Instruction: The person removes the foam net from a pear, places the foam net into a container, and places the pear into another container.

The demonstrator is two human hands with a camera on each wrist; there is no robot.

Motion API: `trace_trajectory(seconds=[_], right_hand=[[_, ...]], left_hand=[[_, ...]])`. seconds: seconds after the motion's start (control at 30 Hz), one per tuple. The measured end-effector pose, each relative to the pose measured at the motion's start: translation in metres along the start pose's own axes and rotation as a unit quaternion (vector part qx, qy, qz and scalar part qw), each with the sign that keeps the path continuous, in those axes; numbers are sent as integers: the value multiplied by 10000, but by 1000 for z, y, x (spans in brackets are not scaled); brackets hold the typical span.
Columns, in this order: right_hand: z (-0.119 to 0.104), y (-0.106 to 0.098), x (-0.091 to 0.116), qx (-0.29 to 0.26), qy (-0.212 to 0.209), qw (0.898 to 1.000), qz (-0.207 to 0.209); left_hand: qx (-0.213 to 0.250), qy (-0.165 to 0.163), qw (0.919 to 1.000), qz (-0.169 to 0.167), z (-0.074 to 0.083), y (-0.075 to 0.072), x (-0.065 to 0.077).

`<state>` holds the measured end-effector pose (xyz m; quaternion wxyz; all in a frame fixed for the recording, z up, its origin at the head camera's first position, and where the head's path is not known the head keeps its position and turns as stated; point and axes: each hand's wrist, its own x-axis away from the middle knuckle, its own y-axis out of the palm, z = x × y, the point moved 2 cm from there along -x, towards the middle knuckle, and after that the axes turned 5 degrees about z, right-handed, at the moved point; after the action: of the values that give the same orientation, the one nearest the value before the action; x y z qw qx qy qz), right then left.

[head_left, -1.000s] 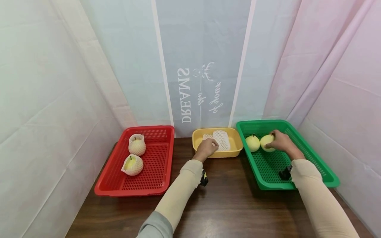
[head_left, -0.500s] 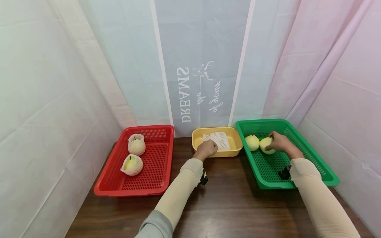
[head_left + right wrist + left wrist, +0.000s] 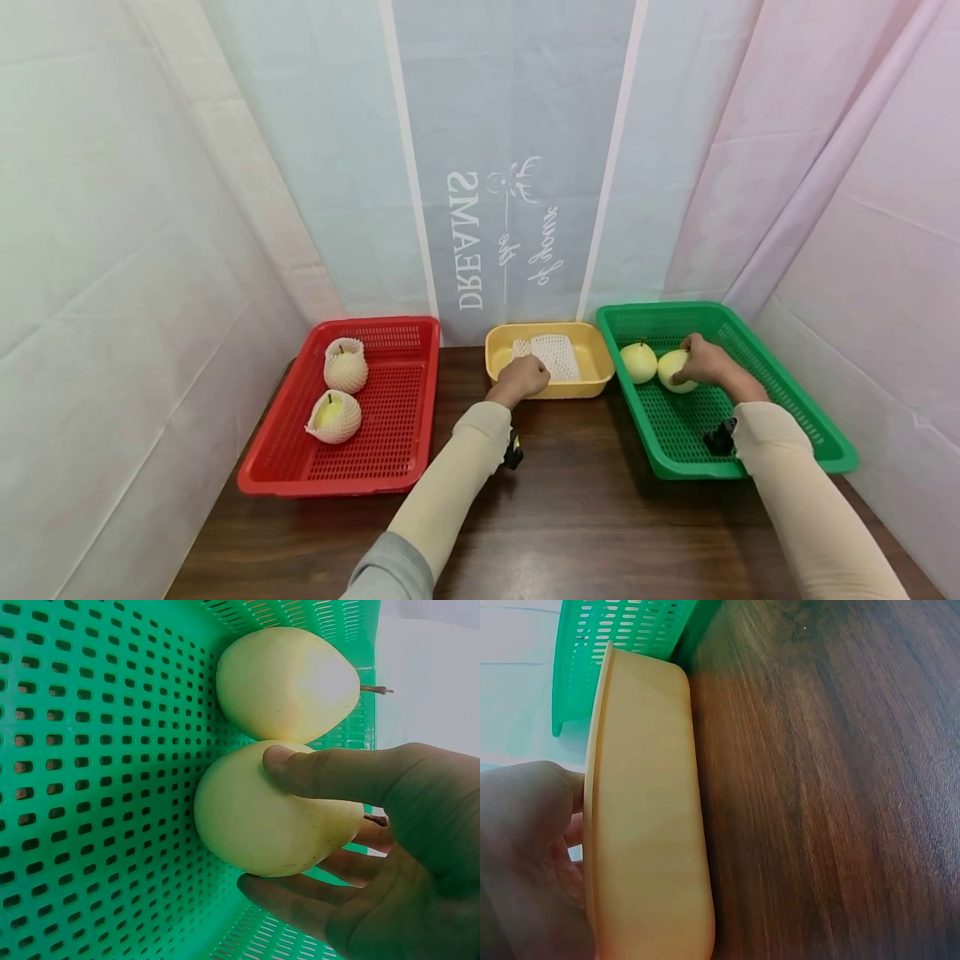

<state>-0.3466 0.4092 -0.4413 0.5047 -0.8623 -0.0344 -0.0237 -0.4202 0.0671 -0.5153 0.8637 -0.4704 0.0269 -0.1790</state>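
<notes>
My right hand (image 3: 708, 362) grips a pale yellow pear (image 3: 277, 817) in the green basket (image 3: 652, 433), with the thumb across one side and the fingers round the other. A second pear (image 3: 639, 362) sits against it, stem up. At the yellow bin (image 3: 592, 385), my left hand (image 3: 525, 377) reaches over the near rim with its fingers bent down. White foam fruit nets (image 3: 555, 357) lie right beside that hand. In the left wrist view the bin's wall (image 3: 649, 802) hides the fingertips, so I cannot tell whether they hold a net.
On the left stands a red basket (image 3: 390, 417) with two pears in foam nets, one behind (image 3: 347, 371) and one nearer (image 3: 335, 417). All the containers stand on a dark wooden table (image 3: 570, 525), with a printed cloth (image 3: 517, 108) hanging behind.
The left hand's fingers have bent further down into the bin, and the foam net beside them lies lower. The right hand keeps hold of its pear with little movement.
</notes>
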Motion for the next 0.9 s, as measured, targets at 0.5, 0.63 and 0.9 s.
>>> trace_trajectory(seconds=[0.5, 0.63, 0.9], right_hand=[[1, -1, 2, 88, -91, 9999, -41], [-5, -4, 6, 163, -208, 9996, 117], [-15, -9, 9, 187, -402, 9987, 255]], left_hand=[[256, 270, 9989, 272, -22, 18, -28], [359, 520, 9971, 422, -15, 7, -14], [401, 578, 9966, 432, 18, -38, 41]])
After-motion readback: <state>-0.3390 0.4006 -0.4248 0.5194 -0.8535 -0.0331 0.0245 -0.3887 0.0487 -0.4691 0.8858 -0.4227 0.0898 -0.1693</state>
